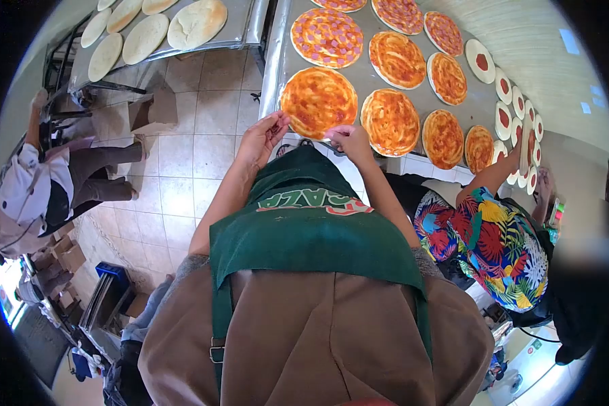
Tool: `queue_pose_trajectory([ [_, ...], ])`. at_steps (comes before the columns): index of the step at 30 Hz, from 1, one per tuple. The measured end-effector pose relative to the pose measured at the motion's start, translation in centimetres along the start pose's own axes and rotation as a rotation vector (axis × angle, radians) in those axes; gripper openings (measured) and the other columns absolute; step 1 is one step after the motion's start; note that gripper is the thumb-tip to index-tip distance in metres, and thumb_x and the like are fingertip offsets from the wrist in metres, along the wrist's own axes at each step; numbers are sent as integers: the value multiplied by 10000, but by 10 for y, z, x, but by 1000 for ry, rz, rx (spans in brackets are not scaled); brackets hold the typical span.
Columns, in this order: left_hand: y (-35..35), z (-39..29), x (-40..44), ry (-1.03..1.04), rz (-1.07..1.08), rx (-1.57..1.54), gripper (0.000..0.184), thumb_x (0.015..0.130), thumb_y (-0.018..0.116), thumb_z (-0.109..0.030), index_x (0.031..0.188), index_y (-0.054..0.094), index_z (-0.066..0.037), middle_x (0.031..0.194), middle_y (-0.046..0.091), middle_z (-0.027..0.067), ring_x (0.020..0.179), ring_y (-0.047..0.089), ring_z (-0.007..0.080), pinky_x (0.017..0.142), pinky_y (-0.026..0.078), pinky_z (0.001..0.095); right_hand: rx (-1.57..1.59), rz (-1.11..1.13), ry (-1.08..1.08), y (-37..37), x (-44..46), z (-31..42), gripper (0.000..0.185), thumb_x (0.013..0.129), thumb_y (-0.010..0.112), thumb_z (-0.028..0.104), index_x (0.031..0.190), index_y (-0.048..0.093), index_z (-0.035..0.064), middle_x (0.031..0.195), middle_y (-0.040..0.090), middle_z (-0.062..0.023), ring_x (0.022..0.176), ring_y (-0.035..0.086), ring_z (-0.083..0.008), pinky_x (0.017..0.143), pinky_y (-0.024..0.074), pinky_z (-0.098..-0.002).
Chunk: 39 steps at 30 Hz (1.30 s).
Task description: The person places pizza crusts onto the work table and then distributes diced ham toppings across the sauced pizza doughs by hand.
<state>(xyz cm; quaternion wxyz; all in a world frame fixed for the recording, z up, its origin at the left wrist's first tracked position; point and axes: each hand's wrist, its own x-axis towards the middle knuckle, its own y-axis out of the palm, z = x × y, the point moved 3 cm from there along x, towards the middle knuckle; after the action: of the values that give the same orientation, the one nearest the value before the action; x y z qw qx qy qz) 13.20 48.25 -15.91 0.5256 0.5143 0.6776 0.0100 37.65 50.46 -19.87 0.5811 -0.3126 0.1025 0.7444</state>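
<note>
A round pizza base (319, 103) covered in red sauce lies at the near edge of the metal table, right in front of me. My left hand (266, 137) is at its lower left rim, fingers bent and fingertips drawn together. At the lower right rim is my right hand (351, 141), closed in a pinch with the knuckles up. Whether either hand grips the rim or holds some small bit, I cannot make out. Beyond this base lies a pizza with pink diced topping (326, 38). To its right is another sauced base (390, 122).
The metal table (275, 68) carries several more sauced bases and small rounds with red centres (503, 120). A co-worker in a floral shirt (484, 240) reaches over these at right. Plain bases (197, 24) lie on another table at left. Another person (44, 183) stands far left.
</note>
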Motion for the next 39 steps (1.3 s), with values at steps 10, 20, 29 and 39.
queue_pose_trajectory([
  [10, -5, 4, 5, 5, 36, 14, 323, 974, 490, -128, 1218, 497, 84, 1109, 622, 145, 1019, 630, 186, 931, 520, 272, -482, -207, -287, 17, 5, 17, 183, 724, 750, 151, 713, 635, 9, 643, 634, -112, 614, 626, -198, 564, 476, -338],
  [20, 5, 8, 8, -30, -9, 29, 314, 972, 485, -128, 1205, 507, 80, 1093, 616, 131, 1026, 617, 183, 934, 513, 271, 694, 107, -87, -80, 93, 45, 74, 840, 613, 73, 901, 650, 51, 774, 638, -6, 611, 542, -63, 527, 422, -180],
  [29, 26, 19, -18, -76, -15, 84, 262, 979, 470, -133, 1139, 548, 59, 1052, 633, 109, 999, 630, 163, 902, 525, 264, 576, 77, -762, 13, 237, 219, 220, 792, 584, 90, 990, 674, 58, 943, 683, -84, 836, 656, -181, 733, 516, -316],
  [39, -7, 44, -11, -149, 76, 143, 291, 971, 494, -156, 1177, 535, 46, 1098, 632, 110, 1005, 623, 173, 901, 517, 286, 292, 668, -275, 118, 58, 141, 218, 877, 559, 55, 1059, 662, -4, 825, 656, -55, 683, 609, -102, 628, 520, -242],
])
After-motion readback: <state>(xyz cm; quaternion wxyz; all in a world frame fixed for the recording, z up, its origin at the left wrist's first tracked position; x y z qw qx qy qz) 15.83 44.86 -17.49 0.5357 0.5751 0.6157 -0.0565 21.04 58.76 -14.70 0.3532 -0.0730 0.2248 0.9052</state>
